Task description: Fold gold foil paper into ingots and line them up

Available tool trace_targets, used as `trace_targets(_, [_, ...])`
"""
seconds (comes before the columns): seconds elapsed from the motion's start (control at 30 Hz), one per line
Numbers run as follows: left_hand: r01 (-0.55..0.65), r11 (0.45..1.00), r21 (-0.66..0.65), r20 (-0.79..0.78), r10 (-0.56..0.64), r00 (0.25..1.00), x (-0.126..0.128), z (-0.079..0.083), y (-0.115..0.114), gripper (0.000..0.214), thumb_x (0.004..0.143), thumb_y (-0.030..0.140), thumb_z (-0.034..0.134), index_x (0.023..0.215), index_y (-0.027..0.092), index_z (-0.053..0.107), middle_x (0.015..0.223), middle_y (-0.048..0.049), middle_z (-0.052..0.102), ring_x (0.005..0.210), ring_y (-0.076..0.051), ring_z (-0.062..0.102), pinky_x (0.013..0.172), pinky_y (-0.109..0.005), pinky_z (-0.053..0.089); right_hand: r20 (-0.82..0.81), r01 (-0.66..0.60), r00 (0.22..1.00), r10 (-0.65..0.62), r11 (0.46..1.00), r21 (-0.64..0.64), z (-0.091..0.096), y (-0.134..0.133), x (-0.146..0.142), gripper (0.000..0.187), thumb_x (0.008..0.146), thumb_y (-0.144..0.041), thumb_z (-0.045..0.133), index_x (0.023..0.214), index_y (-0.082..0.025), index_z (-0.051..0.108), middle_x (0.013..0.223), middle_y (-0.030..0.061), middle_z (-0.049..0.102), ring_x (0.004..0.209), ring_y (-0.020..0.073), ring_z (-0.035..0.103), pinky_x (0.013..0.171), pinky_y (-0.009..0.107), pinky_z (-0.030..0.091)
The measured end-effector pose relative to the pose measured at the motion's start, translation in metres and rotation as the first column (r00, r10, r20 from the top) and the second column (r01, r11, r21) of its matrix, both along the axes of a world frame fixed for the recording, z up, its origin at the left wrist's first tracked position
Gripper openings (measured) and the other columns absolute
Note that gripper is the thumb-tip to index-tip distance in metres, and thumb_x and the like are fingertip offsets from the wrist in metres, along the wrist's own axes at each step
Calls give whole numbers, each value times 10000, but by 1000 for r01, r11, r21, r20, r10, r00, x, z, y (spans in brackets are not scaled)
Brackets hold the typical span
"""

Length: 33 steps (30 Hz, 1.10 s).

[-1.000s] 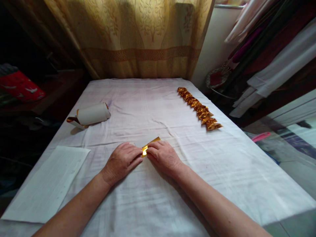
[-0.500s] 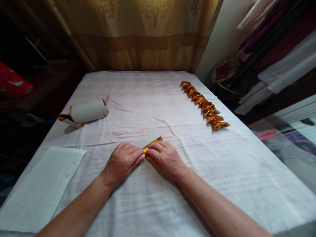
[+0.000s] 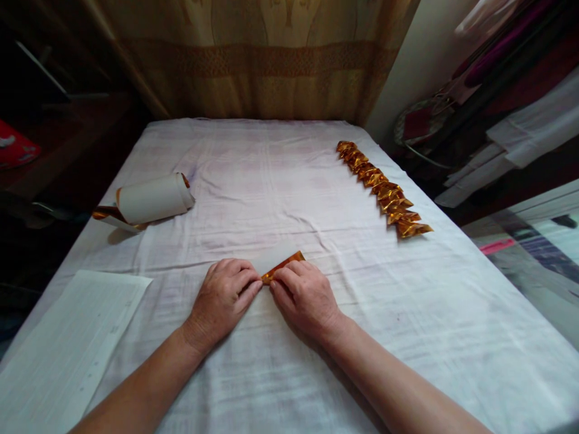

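Between my two hands lies a small piece of gold foil paper [image 3: 286, 261], white on its back, with a gold strip folded over along the near side. My left hand [image 3: 228, 290] pinches its left end with thumb and fingers together. My right hand [image 3: 306, 294] grips the folded gold strip just to the right, its fingertips almost meeting the left ones. Part of the paper is hidden under the fingers. Both hands rest low over the white cloth [image 3: 253, 374].
A row of folded gold foil pieces [image 3: 384, 191] runs along the right side. At the left lie a roll of white-backed gold paper [image 3: 152, 200] and a stack of pale sheets [image 3: 76, 337]. A patterned curtain [image 3: 271, 78] hangs behind the far edge.
The view has shifted slightly. My fingertips have moved a little along the gold fold, and more of the gold strip shows beside my right hand. Both hands still hold the paper.
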<state>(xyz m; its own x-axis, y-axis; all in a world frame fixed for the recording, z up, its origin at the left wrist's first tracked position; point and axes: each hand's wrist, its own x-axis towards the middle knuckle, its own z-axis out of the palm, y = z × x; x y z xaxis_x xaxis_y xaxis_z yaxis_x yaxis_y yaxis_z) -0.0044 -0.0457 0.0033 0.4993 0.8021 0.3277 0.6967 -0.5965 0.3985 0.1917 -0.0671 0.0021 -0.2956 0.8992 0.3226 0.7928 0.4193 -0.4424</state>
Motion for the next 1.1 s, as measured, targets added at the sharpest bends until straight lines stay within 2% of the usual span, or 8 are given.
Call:
trace_targets(0.17, [-59,997,-40,-6,58,998,4,0,-2,136,937,285,565,847,210,634,947,-35,654,933,-212,581,871,-376,427,45,48,998,-48,999,1,0,0,-4,185,942,-236,556,770,-198,614,759,33,639,727,172,546,693,295,339])
trace_targets(0.43, [-125,990,-64,-60,121,991,10,-1,-2,130,926,287,566,822,216,598,915,-33,631,902,-222,555,844,-382,412,77,109,991,-108,994,-16,1,2,-10,162,909,-193,556,751,-199,593,749,33,646,711,177,545,671,305,302])
trace_targets(0.67, [-147,988,-39,-104,142,984,13,-1,-3,129,920,287,583,816,216,556,908,-35,614,876,-227,532,814,-382,406,68,139,988,-138,990,-13,-2,1,-10,84,900,-188,558,823,-196,591,745,26,640,723,184,546,687,301,309])
trace_targets(0.9, [-175,983,-49,-110,169,979,16,1,-3,111,897,267,595,812,221,541,911,-35,600,892,-230,531,814,-384,402,106,98,990,-91,993,-70,3,2,-10,101,902,-191,582,825,-214,643,812,28,645,767,179,560,689,296,316])
trace_targets(1.1, [-190,977,-96,-93,182,979,16,0,-1,117,882,269,617,824,226,525,917,-28,594,910,-229,529,831,-382,402,127,149,983,-132,979,-142,8,6,-15,148,908,-298,629,793,-207,650,787,29,641,750,179,564,677,300,320])
